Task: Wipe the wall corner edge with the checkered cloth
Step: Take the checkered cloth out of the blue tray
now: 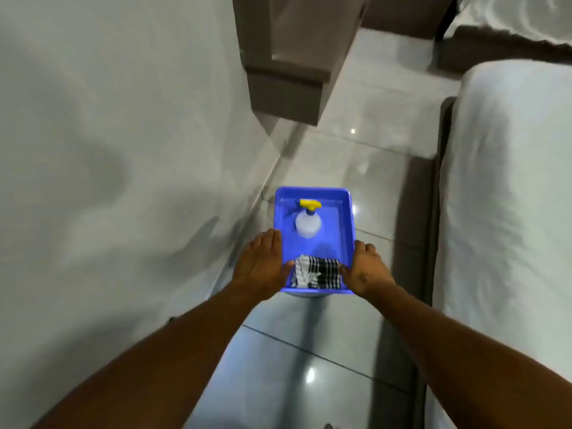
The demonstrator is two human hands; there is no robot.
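A blue plastic tray [343,196] is held low over the tiled floor. My left hand [263,263] grips its left rim and my right hand [366,269] grips its right rim. Inside, at the near end, lies the folded black-and-white checkered cloth [317,272], between my two thumbs. A clear spray bottle with a yellow trigger head [308,219] lies at the tray's far end. The white wall [108,134] runs along the left, and its corner edge [244,88] meets a brown wooden unit further ahead.
A bed with white sheets [510,181] and a dark brown frame [414,227] lines the right side. A brown wooden furniture unit [294,72] stands ahead on the left. Glossy grey floor tiles [309,351] form a narrow aisle between wall and bed.
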